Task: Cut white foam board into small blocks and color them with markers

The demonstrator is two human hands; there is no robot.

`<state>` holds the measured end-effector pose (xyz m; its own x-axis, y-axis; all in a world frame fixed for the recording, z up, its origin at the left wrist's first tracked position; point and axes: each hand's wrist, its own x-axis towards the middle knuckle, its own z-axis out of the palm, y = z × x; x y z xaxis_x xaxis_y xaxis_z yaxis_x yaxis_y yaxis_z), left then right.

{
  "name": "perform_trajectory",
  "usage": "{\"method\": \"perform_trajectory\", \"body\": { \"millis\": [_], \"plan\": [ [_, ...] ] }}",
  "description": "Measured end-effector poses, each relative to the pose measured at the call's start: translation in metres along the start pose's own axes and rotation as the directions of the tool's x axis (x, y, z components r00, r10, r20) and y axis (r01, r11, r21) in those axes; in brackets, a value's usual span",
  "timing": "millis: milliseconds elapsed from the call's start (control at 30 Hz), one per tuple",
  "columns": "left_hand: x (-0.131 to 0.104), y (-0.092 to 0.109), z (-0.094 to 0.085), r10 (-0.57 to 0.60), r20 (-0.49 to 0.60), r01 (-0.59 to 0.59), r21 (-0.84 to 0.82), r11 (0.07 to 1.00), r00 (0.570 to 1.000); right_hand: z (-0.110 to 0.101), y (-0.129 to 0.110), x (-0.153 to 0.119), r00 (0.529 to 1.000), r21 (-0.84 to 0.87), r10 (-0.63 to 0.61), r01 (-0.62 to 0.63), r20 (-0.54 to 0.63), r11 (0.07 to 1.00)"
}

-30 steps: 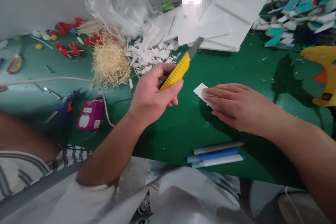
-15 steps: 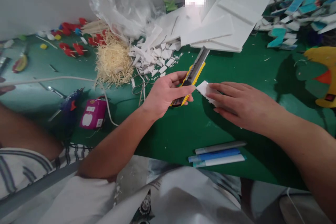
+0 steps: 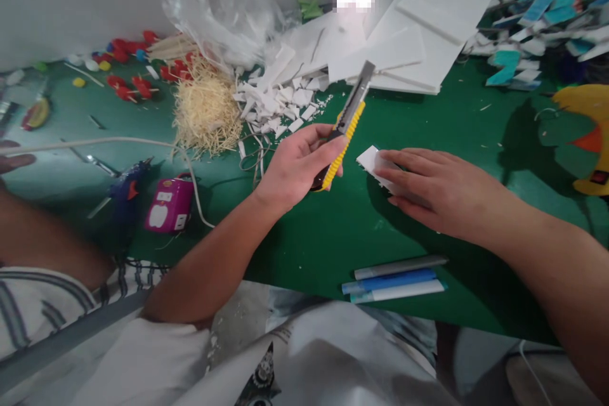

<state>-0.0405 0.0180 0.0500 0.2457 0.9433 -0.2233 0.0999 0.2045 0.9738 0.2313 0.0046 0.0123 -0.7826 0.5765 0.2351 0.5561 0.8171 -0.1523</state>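
Note:
My left hand (image 3: 304, 165) is wrapped round a yellow and black utility knife (image 3: 343, 133), its thumb along the slider side. The knife's blade sticks out past the handle and points up and away, over the table. To the right, my right hand (image 3: 423, 187) holds a small piece of white foam board (image 3: 373, 162) against the green table, fingers laid across it. One corner of the piece shows beyond the fingertips; the rest is hidden under the hand. Knife and piece are apart.
White foam sheets (image 3: 451, 9) and cut scraps (image 3: 285, 101) lie at the back. Several markers (image 3: 399, 274) lie near the front edge. Left are shredded straw (image 3: 204, 108), a magenta plug adapter (image 3: 170, 205) and a cable. A yellow glue gun (image 3: 587, 108) stands right. Another person's arm (image 3: 42, 228) rests far left.
The knife has shifted slightly up in my left hand, with more blade showing beyond the handle. My left thumb has moved up and left, off the foam piece's corner. The right hand stays put.

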Motion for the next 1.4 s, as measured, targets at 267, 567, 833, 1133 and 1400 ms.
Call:
{"method": "perform_trajectory", "body": {
  "millis": [267,567,833,1133,1400],
  "plan": [
    [-0.008,0.004,-0.013,0.023,0.065,-0.051,0.469,0.882,0.998,-0.009,-0.012,0.004,0.996,-0.057,-0.048,0.043,-0.078,0.997],
    [-0.025,-0.006,-0.004,0.326,0.290,-0.412,0.810,0.417,0.900,-0.004,-0.011,0.003,0.997,-0.092,-0.042,0.036,-0.067,0.995],
    [-0.035,-0.004,0.004,0.208,0.326,-0.373,0.894,0.250,0.922,-0.004,-0.009,0.005,0.995,-0.105,-0.061,0.053,-0.077,0.993],
    [-0.034,-0.009,0.006,0.227,0.337,-0.383,0.900,0.208,0.914,-0.003,-0.007,0.003,0.996,-0.069,-0.047,0.041,-0.081,0.997],
    [-0.034,-0.009,0.005,0.237,0.335,-0.386,0.897,0.214,0.912,-0.002,-0.006,0.002,0.996,-0.059,-0.046,0.042,-0.073,0.997]
  ]
}}
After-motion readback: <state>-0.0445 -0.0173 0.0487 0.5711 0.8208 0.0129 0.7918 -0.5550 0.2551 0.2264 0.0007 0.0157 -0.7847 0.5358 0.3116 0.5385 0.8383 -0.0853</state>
